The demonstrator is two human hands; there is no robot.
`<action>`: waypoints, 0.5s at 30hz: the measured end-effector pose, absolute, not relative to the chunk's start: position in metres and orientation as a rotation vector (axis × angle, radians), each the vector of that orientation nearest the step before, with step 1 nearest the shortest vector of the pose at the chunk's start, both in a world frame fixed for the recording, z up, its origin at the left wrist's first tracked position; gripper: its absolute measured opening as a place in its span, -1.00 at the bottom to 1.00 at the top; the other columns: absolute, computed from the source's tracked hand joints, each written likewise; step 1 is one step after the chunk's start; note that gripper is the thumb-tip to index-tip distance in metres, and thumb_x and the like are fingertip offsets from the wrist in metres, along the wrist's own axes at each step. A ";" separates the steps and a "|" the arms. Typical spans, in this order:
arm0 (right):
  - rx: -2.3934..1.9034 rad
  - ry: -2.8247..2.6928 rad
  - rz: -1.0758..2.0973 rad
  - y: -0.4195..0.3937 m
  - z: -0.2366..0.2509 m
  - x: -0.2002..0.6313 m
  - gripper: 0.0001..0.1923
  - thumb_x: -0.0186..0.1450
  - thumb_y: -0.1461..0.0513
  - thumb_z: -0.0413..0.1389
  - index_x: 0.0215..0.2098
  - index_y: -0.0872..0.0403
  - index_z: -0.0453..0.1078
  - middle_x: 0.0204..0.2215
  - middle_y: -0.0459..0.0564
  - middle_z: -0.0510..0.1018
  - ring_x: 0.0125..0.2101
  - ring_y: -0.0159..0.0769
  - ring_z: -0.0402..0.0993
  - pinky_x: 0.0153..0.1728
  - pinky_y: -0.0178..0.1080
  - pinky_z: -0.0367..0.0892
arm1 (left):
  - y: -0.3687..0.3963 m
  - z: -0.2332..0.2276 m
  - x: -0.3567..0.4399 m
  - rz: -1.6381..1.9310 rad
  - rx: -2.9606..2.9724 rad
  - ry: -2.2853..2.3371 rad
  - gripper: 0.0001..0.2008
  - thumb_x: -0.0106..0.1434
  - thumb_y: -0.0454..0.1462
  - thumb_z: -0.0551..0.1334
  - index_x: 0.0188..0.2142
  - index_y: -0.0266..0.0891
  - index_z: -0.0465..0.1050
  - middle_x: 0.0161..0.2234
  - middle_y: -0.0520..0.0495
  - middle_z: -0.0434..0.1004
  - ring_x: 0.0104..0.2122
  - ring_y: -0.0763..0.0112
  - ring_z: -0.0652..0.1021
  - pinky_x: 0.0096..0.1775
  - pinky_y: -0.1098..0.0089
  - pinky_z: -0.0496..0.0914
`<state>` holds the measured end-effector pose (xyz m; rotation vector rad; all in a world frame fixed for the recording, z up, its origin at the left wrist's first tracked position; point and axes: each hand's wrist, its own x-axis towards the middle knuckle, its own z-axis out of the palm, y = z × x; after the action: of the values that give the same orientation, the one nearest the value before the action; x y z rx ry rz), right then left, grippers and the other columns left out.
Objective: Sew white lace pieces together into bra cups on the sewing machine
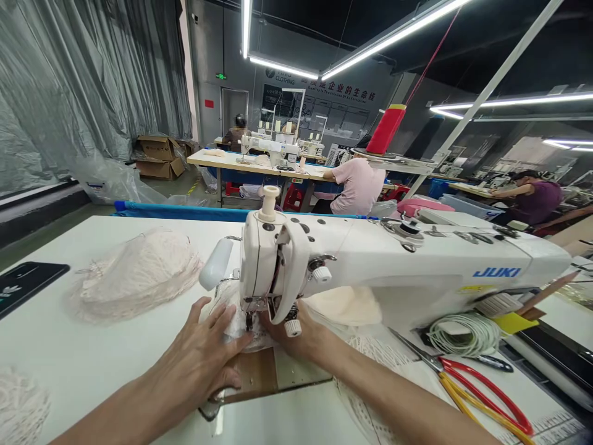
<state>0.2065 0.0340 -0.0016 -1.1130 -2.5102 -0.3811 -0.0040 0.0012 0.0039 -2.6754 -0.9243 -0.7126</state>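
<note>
A white sewing machine [361, 247] spans the table, its needle and presser foot [249, 321] over white lace fabric [234, 316]. To the left of the foot, my left hand [208, 346] lies on this fabric with its fingers spread. My right hand [294, 330] reaches in from the other side, close to the foot. The machine head and a knob hide its fingers, so I cannot see whether they grip the cloth. Under the machine arm lies a cream fabric cup [347, 304]. More white lace [365, 355] with fringe passes below my right forearm.
Several stacked lace pieces [139, 272] lie left of the machine, near a black phone-like object [30, 281]. Red-and-yellow-handled scissors [486, 389] and a coil of pale cord [463, 334] are on the right. A person in pink [359, 185] sits ahead.
</note>
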 end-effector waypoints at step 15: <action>-0.943 -2.531 -0.146 -0.042 0.013 0.208 -0.61 0.36 0.07 -0.06 -0.09 0.24 0.33 -0.18 0.16 0.48 -0.18 -0.13 0.37 -0.18 -0.11 0.33 | -0.027 0.002 0.004 -0.791 -2.623 -0.939 -0.75 0.37 -0.39 -0.05 -0.24 -0.25 0.40 -0.33 -0.02 0.51 -0.32 0.36 0.48 -0.12 0.17 0.15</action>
<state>0.2082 -0.0420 0.0131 -0.9433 -2.5305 -0.1464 0.0044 -0.0268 0.0018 -2.6229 -0.9386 -0.7913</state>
